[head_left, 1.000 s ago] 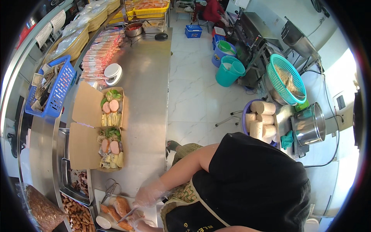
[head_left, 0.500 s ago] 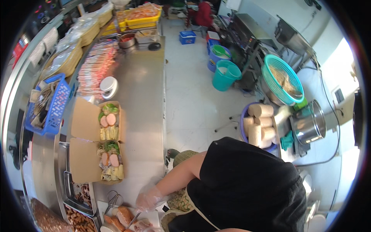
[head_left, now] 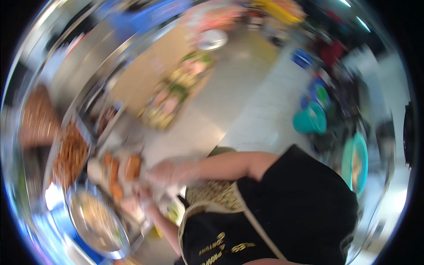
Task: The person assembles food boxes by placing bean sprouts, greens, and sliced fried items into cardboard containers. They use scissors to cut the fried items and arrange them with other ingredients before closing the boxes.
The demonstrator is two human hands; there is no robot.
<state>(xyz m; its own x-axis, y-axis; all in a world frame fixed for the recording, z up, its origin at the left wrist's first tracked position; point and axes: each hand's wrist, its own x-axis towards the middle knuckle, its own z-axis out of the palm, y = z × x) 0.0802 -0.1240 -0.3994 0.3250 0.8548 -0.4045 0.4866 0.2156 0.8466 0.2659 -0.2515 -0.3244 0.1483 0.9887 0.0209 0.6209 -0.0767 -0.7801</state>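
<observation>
My right hand, in a clear glove, reaches over the near end of the steel counter. Motion blur smears its fingers, so its hold does not show. Just below it, my left hand is over a white cutting board, beside pale pink meat; its fingers are blurred too. Left of my hands lie a thick orange-brown piece of food and a longer orange one. A pale round item sits at their left.
Beyond my hands, an open cardboard box holds food portions. Left stand a tray of brown pieces and a metal tray; a large steel bowl is at lower left. A teal bucket stands on the floor.
The view has swung toward the near end of the counter, blurring everything. My left hand and the steel bowl now show more fully. The blade seen earlier by my right hand cannot be made out.
</observation>
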